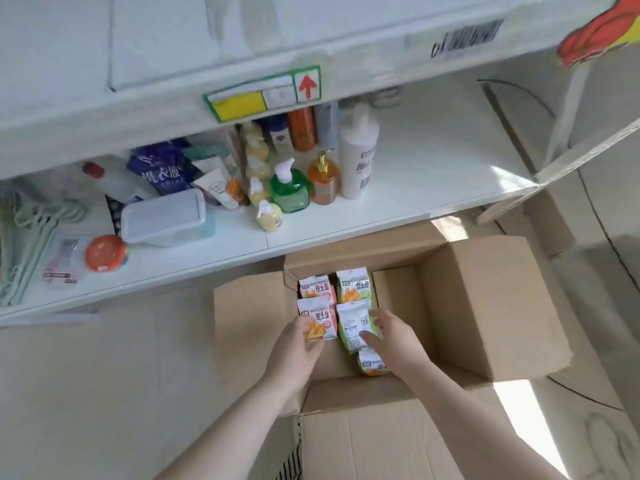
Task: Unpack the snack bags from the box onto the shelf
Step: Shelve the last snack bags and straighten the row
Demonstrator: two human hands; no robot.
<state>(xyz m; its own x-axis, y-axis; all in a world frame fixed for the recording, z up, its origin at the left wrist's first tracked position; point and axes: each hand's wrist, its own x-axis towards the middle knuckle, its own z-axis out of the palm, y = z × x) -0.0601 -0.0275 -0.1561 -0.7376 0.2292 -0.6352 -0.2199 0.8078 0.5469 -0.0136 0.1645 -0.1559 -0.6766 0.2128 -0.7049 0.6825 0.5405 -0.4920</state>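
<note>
An open cardboard box [478,306] stands on the floor below the white shelf [433,174]. Several small snack bags lie inside it. My left hand [298,348] grips a pink-trimmed snack bag [317,317] by its lower corner. My right hand [394,337] holds a green-trimmed snack bag [353,323] from its right side, thumb across the front. Behind these sit another pink bag [315,285] and another green bag [353,284]. An orange-trimmed bag [370,365] peeks out under my right wrist.
The shelf's left half holds bottles [289,188], a tall white pump bottle [358,157], a clear lidded container [166,216], a purple pouch [159,169] and hangers [24,244]. Its right half is bare white board. An upper shelf edge [263,95] overhangs. Another box [519,140] stands behind, right.
</note>
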